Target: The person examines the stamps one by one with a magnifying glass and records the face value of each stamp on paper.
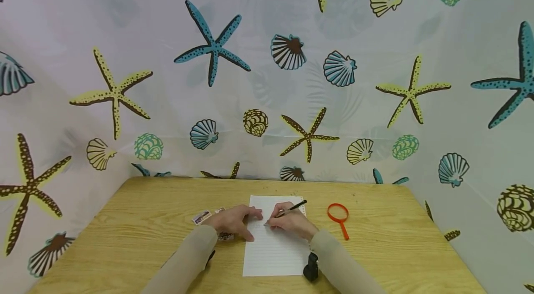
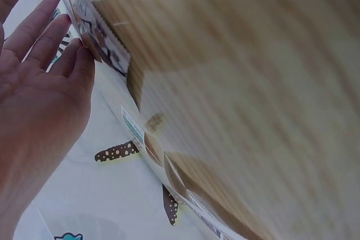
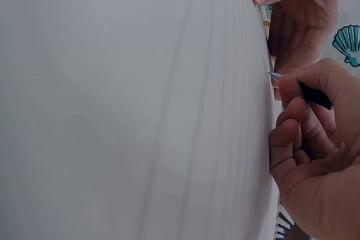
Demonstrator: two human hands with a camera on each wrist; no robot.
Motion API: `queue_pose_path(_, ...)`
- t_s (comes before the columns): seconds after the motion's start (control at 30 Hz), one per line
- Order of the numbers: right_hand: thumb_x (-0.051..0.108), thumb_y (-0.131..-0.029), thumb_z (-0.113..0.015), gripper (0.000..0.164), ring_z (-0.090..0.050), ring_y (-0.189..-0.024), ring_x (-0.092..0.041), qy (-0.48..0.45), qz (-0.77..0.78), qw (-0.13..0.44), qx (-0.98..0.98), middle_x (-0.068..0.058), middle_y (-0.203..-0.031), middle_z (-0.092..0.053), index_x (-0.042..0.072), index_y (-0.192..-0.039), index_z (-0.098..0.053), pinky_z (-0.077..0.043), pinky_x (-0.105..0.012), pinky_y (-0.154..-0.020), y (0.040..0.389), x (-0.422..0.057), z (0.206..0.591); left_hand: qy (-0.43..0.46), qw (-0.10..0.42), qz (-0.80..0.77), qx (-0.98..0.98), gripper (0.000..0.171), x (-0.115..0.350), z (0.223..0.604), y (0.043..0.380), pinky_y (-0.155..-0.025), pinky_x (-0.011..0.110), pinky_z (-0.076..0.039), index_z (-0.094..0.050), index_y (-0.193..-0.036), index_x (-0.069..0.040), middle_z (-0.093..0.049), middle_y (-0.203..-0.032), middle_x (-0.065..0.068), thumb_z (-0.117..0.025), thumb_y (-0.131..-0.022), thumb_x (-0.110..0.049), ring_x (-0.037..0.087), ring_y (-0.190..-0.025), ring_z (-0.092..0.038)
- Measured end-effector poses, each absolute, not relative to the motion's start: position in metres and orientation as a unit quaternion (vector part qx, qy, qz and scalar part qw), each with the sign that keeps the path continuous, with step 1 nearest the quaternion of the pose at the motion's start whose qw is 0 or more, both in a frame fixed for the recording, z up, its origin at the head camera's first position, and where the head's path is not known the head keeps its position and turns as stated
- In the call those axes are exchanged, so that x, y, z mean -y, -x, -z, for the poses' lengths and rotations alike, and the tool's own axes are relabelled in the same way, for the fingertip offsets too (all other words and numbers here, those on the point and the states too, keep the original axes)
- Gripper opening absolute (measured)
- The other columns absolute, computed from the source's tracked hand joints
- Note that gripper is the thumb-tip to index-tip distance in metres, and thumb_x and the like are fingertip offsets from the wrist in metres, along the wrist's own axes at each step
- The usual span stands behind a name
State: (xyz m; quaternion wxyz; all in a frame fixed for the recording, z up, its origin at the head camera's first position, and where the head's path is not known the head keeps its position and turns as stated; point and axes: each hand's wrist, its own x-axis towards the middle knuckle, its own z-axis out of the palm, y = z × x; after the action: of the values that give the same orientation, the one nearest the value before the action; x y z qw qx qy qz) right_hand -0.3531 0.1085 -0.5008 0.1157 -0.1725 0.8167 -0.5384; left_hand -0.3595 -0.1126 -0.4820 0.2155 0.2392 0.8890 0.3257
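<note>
A lined sheet of paper lies on the wooden table, with faint writing near its upper left. My right hand pinches a black pen, its tip at the paper's surface. In the right wrist view the pen shows a silvery point between thumb and fingers. My left hand rests at the paper's left edge with fingers spread, the fingertips over the sheet. Partly under and beside that hand lie several small stamps; one stamp is close to the fingertips in the left wrist view.
A red magnifying glass lies right of the paper, handle toward me. The wooden table meets a patterned cloth with starfish and shells at its back and sides. A black wrist device sits by the right sleeve.
</note>
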Motion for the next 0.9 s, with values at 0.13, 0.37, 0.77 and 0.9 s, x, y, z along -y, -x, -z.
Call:
queue_pose_path(0.13,0.005,-0.081,-0.073,0.009,-0.053,-0.061,-0.01,0.167,0.532,0.112,-0.822,-0.007,-0.073,-0.07,0.001,-0.08,-0.065,-0.039,-0.022,-0.056,0.354,-0.1092,0.5023,-0.243,0.217,-0.326,-0.887,0.056,0.1127,0.4823,0.36,-0.12,0.054,-0.02,-0.063,-0.129,-0.014,-0.044,-0.153,0.004,-0.083,-0.078,-0.013,0.032,-0.148,-0.027)
queue_pose_path(0.37,0.009,-0.08,-0.073,0.013,-0.05,-0.059,-0.011,0.137,0.517,0.118,-0.837,0.002,-0.064,-0.064,0.011,-0.073,-0.062,-0.037,-0.023,-0.056,0.3541,-0.1092,0.5041,-0.239,0.216,-0.321,-0.891,0.055,0.1126,0.4829,0.3607,-0.12,0.054,-0.021,-0.063,-0.129,-0.016,-0.044,-0.153,0.004,-0.084,-0.078,-0.015,0.031,-0.148,-0.028)
queue_pose_path(0.77,0.009,-0.082,-0.074,0.012,-0.051,-0.061,-0.01,0.162,0.516,0.115,-0.834,-0.007,-0.07,-0.068,0.002,-0.081,-0.065,-0.037,-0.022,-0.057,0.3516,-0.1083,0.5015,-0.254,0.216,-0.323,-0.886,0.057,0.1142,0.4825,0.3615,-0.119,0.054,-0.022,-0.062,-0.131,-0.012,-0.043,-0.154,0.007,-0.083,-0.078,-0.013,0.032,-0.148,-0.027)
queue_pose_path(0.9,0.009,-0.083,-0.073,0.011,-0.052,-0.061,-0.011,0.156,0.515,0.108,-0.836,-0.01,-0.072,-0.069,0.002,-0.081,-0.065,-0.038,-0.023,-0.058,0.3523,-0.1082,0.5025,-0.25,0.214,-0.322,-0.887,0.056,0.1132,0.4824,0.361,-0.119,0.054,-0.021,-0.062,-0.13,-0.013,-0.044,-0.153,0.006,-0.083,-0.078,-0.013,0.032,-0.148,-0.028)
